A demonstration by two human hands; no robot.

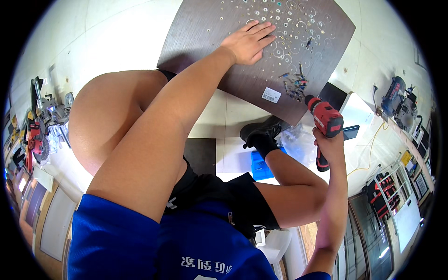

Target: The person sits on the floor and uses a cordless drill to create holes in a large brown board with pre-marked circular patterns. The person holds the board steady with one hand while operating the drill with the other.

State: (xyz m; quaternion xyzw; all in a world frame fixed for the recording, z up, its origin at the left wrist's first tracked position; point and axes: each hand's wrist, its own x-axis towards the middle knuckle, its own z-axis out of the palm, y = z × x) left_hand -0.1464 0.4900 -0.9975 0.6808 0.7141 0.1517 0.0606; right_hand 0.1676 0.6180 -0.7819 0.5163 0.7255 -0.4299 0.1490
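In the head view, the only one I have, the left hand (252,44) lies palm down on the brown panel (200,42), its fingers stretched out and slightly apart, with nothing that I can see held in that grip. Around and beyond the fingers, mostly from twelve to four o'clock, the panel is dotted with holes and ringed marks (290,28).

I see the right hand (329,143) clamped around the handle of the red drill (324,114); that grip is wrapped on, though I cannot tell whether a finger presses the trigger. The drill's long axis runs from its rear toward about eleven o'clock, its dark nose over the panel's near edge. Whether the nose touches the surface, I cannot tell.

The relation that matters to me: a pile of small dark and coloured bits (296,87) sits at eleven o'clock from the right hand, just beside the drill's nose. From the left hand it lies between four and five o'clock. The two hands are about equally far from it, but the drill's nose is nearer than either.

A white label (271,95) lies at nine o'clock from the nose. At seven o'clock, past the panel's edge, I see a black shoe (255,133).
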